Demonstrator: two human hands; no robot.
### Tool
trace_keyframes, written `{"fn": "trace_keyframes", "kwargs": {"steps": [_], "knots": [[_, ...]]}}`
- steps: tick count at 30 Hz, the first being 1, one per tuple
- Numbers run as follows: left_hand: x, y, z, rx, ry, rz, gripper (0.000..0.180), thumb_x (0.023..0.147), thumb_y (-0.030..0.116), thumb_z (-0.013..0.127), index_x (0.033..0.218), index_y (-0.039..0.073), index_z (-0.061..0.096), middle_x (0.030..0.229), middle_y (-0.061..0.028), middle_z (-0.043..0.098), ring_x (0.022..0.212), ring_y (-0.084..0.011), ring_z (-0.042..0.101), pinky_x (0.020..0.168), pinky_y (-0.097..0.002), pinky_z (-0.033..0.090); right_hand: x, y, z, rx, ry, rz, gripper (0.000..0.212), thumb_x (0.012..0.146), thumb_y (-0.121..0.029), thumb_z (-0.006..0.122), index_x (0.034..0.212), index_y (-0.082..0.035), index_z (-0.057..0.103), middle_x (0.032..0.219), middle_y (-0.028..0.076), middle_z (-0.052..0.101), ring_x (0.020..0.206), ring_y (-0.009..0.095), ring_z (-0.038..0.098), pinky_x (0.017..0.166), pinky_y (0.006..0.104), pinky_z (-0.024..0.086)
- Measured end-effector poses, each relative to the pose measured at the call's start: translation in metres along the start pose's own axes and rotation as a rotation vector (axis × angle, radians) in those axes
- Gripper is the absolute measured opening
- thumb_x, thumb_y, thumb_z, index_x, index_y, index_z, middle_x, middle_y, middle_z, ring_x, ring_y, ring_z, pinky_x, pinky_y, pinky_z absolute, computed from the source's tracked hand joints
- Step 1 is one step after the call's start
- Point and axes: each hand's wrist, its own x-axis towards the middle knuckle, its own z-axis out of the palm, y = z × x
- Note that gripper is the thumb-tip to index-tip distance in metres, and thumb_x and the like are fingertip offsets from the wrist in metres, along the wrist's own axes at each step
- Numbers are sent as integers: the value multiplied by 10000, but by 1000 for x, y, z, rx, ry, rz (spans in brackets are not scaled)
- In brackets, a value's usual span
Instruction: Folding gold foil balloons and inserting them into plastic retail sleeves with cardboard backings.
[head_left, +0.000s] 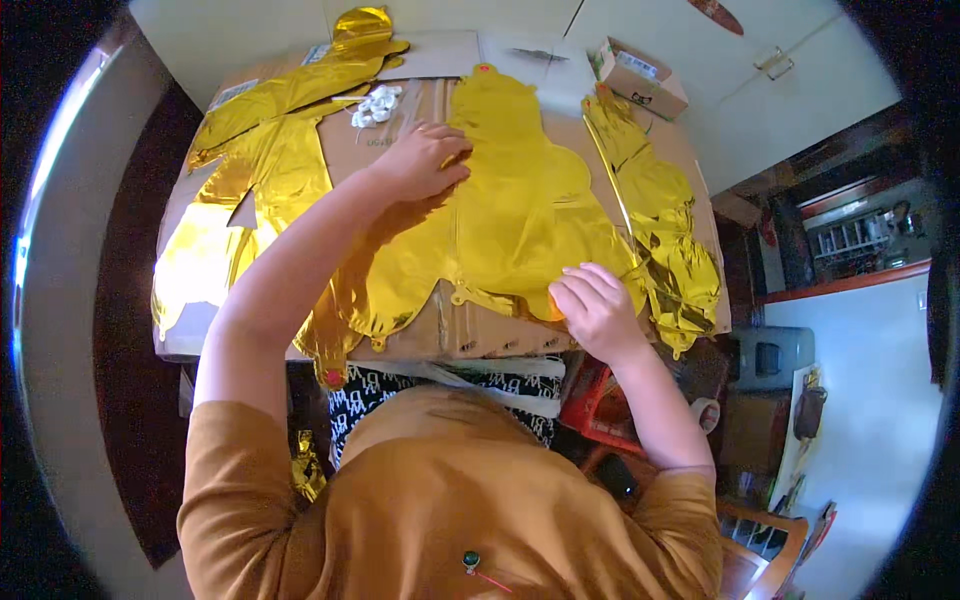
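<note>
A flat gold foil balloon (510, 190) lies spread over cardboard on the table in front of me. My left hand (425, 160) rests at its upper left edge, fingers slightly bent and apart, fingertips touching the foil. By the balloon's lower right edge, my right hand (598, 312) is closed around a small orange thing (555, 312), mostly hidden by the fingers. More of the gold foil reaches left under my left forearm and hangs over the front edge, where a red spot marks one tip (333, 377).
Other gold foil balloons lie at left (280, 150) and right (655, 200). A white crumpled bundle (377, 106) sits on the cardboard (425, 100). A small open box (640, 78) stands at the back right. Below the table's right front is a red crate (600, 415).
</note>
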Motion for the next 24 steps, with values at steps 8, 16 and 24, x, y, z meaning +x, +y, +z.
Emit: {"fn": "trace_keyframes", "kwargs": {"steps": [8,16,24], "knots": [[2,-8,8,48,78,43,318,874,270,667,1083,32,698,1162,-140,671,1137,-331,606,1008,-456,447,0,-9,4,45,-51,-40,151,770,-60,668,915,-20,670,938,116,696,947,287,689,867,432,552],[3,-4,3,28,35,-5,337,869,265,670,1120,41,686,1191,-172,660,1132,-346,606,1026,-454,445,1,-15,9,44,-50,-64,149,774,-104,643,901,-27,645,926,118,662,956,286,666,867,422,542],[-29,60,-13,-31,-56,10,467,902,267,673,1301,41,582,1379,-223,530,1295,-413,480,1103,-490,385,-3,-16,9,61,-97,-19,190,748,-72,663,932,-26,658,977,122,660,990,299,658,887,432,534]]}}
